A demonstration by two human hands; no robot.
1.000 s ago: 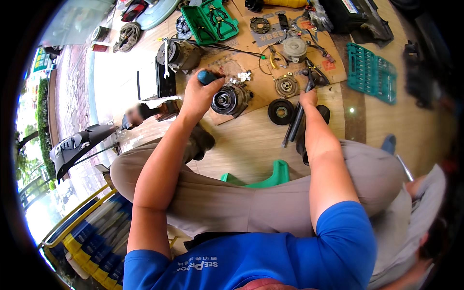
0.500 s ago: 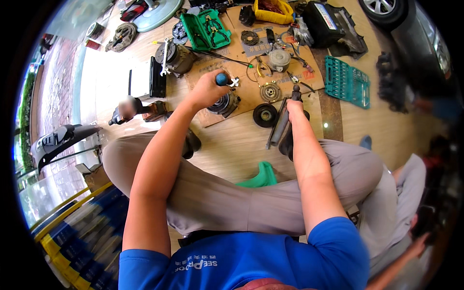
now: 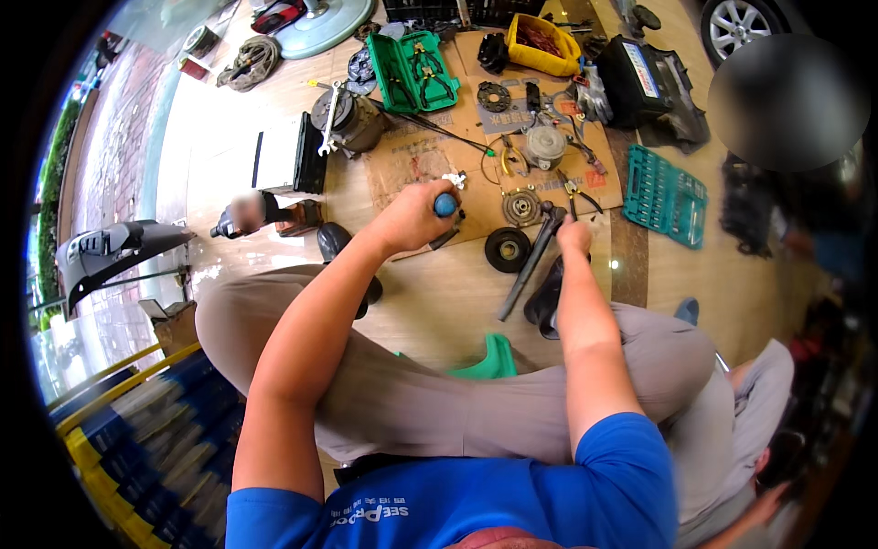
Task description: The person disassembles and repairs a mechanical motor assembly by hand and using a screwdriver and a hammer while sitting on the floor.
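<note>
My left hand (image 3: 421, 215) is closed round a blue-handled tool (image 3: 445, 205), its end facing up, over a metal pulley unit that it mostly hides. Crumpled white paper (image 3: 455, 180) lies just beyond. My right hand (image 3: 574, 236) is closed at the top of some dark metal tools, beside a long grey bar (image 3: 523, 276); exactly what it grips is unclear. Left of the bar lies a black ring pulley (image 3: 508, 249), with a metal clutch plate (image 3: 519, 207) behind it and black-handled pliers (image 3: 585, 197) to its right, on cardboard (image 3: 412, 160).
Around lie a cylindrical housing with wrench (image 3: 347, 119), green tool case (image 3: 416, 73), yellow tub (image 3: 540, 44), black battery (image 3: 631, 82), teal socket case (image 3: 663, 197), car wheel (image 3: 736, 20), plastic trim (image 3: 110, 256) and green stool (image 3: 485, 357). A co-worker's grey-trousered leg (image 3: 750, 393) is at right.
The view has shifted slightly. My left hand has lowered over the pulley unit, the blue handle now end-up. My right hand has moved toward me and right, the grey bar now showing beside it.
</note>
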